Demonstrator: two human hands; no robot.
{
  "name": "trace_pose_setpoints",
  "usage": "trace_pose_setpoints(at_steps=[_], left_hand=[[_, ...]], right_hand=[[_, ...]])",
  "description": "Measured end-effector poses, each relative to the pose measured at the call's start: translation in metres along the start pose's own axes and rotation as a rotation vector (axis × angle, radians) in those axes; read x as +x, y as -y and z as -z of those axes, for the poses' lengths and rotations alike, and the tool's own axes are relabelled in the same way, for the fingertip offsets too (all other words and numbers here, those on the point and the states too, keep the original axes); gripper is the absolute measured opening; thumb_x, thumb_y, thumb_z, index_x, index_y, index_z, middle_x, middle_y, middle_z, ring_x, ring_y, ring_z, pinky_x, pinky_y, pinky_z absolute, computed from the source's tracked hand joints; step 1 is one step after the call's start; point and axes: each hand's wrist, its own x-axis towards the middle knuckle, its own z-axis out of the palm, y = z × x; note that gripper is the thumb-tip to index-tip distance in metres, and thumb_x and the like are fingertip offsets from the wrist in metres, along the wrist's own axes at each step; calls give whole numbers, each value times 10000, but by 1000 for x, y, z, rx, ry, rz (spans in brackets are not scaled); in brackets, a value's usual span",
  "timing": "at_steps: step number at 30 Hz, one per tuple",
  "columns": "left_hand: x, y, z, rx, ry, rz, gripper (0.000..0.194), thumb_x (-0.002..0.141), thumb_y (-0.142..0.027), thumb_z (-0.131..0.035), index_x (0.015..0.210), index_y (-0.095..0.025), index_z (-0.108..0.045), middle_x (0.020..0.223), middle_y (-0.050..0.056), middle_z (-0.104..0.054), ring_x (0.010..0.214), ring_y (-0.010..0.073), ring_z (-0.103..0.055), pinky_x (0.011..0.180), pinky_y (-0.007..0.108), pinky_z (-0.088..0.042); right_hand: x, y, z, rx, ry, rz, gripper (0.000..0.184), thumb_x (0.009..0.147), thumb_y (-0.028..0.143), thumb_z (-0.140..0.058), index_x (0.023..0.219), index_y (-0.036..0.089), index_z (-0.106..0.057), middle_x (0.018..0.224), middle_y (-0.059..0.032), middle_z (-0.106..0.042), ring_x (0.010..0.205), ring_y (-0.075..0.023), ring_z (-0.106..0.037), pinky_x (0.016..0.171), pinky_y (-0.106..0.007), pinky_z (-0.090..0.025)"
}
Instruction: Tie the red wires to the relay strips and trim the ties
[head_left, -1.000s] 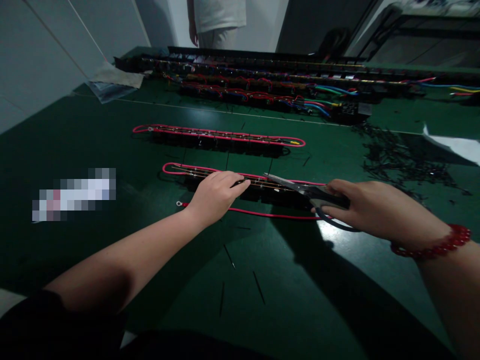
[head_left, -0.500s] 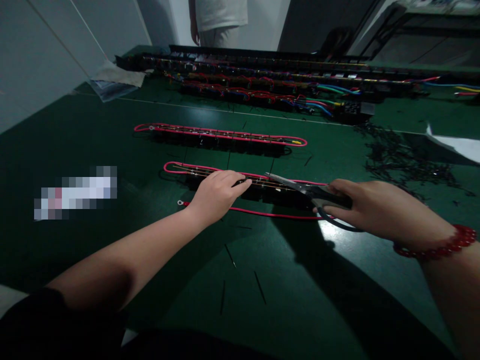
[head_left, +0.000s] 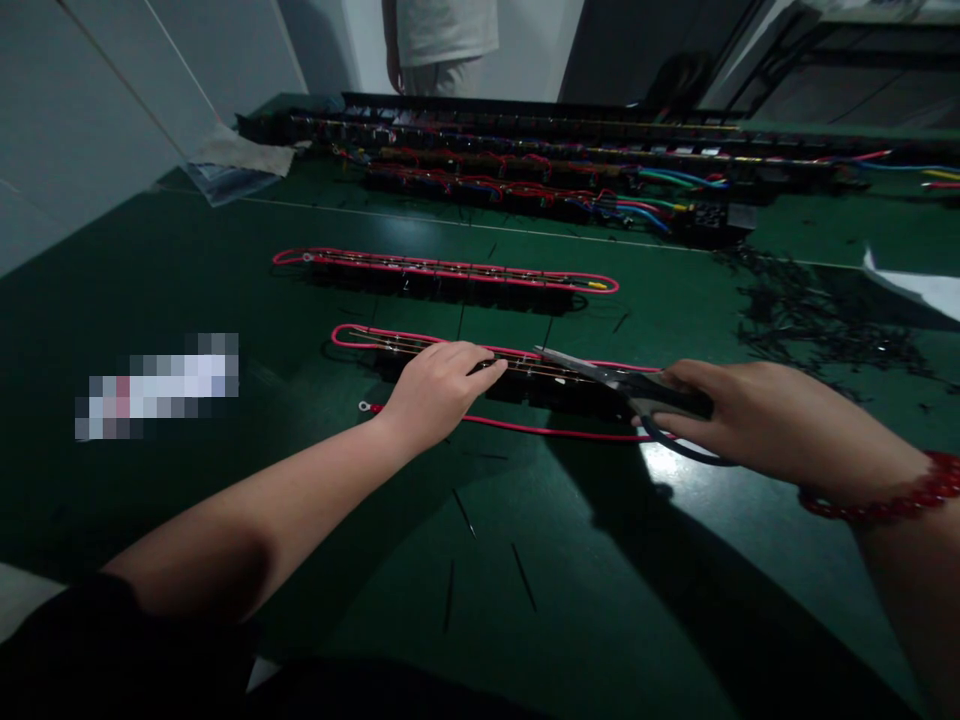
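Observation:
My left hand (head_left: pixel 442 395) is closed over the middle of a long black strip (head_left: pixel 540 390) with thin brass-coloured rods along its top. A red wire (head_left: pixel 559 433) loops around this strip, its loose end carrying a ring terminal (head_left: pixel 364 407) to the left of my wrist. In my right hand (head_left: pixel 757 410) is a pair of black-handled scissors (head_left: pixel 634 385). The blades point left and lie over the strip's right half, just right of my left fingertips. Whether the blade tips touch anything is hard to make out.
Behind lies a second strip with a red wire loop (head_left: pixel 450 268). Several longer wired assemblies (head_left: pixel 525 190) line the back of the green table. Black cut-off scraps (head_left: pixel 810 310) are heaped at the right. A blurred pale item (head_left: pixel 161 390) lies left. A person (head_left: pixel 446 40) stands across the table.
The whole view has shifted slightly, so everything appears a little farther right. Both hands, the scissors and the strip otherwise keep nearly the same positions.

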Motion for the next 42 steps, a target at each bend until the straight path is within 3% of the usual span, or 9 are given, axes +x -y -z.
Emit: trace_pose_setpoints(at_steps=[30,42], left_hand=[[0,0,1,-23,14,3,286,924,-89,-576,1184,-145,-683,1123,113,-724,1046,235,-675,863,402,-574],[0,1,1,-24,13,-5,301,913,-77,-582,1190,-138,-683,1126,121,-723,1046,247,-674,856,406,-570]], right_hand=[[-1,4,6,-28,26,25,427,909,497,-420,1044,164,-652,764,-123,-679,626,-239,-604,547,-320,-340],[-5,3,7,89,11,43,439,893,488,-463,1119,170,-665,758,-112,-693,621,-240,-612,544,-331,-380]])
